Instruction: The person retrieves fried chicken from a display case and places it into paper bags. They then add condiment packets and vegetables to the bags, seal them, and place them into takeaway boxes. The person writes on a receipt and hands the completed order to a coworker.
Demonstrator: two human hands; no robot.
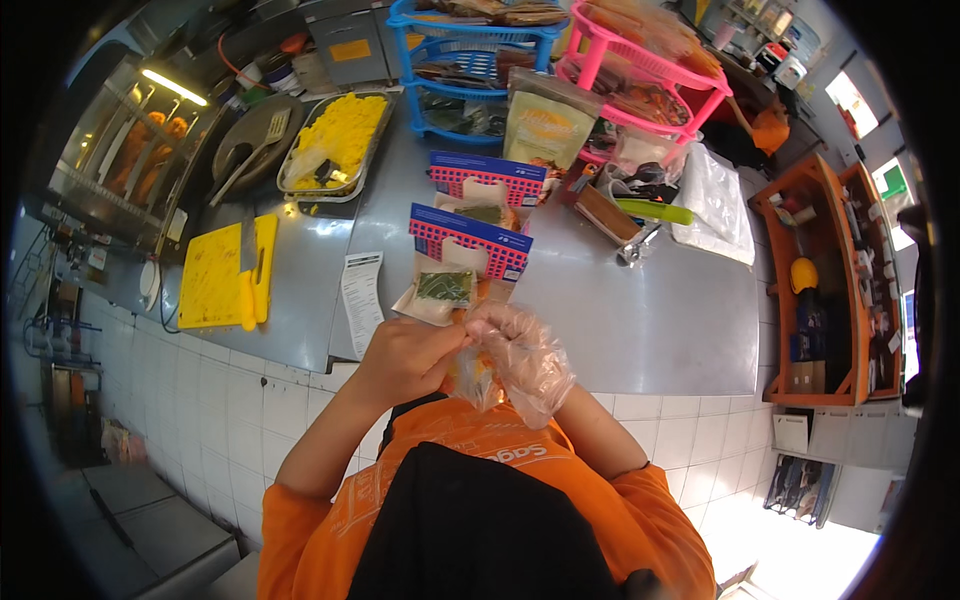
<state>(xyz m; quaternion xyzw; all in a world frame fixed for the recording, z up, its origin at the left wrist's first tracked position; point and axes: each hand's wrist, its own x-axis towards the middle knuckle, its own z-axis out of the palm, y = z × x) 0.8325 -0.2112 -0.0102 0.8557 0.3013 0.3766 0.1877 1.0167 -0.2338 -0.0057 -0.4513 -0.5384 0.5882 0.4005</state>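
Note:
Both my hands meet in front of my chest at the counter's near edge. My left hand (pixel 411 354) is bare, with its fingertips pinching the top of a small clear plastic bag (pixel 478 379) that has something orange in it. My right hand (pixel 525 352) wears a clear plastic glove and grips the same bag. Just beyond them stands an open blue and pink printed carton (pixel 471 232) with a green-filled packet (pixel 445 288) in it. A second such carton (pixel 487 174) is behind it. A printed paper slip (pixel 363 304) lies to the left.
At left are a yellow cutting board (pixel 217 277) with a knife (pixel 247 277) and a tray of yellow food (pixel 337 139). Blue (pixel 469 91) and pink (pixel 645 60) racks stand behind a standing pouch (pixel 551 120). Tongs with a green handle (pixel 654 211) and plastic bags (pixel 716 199) lie right.

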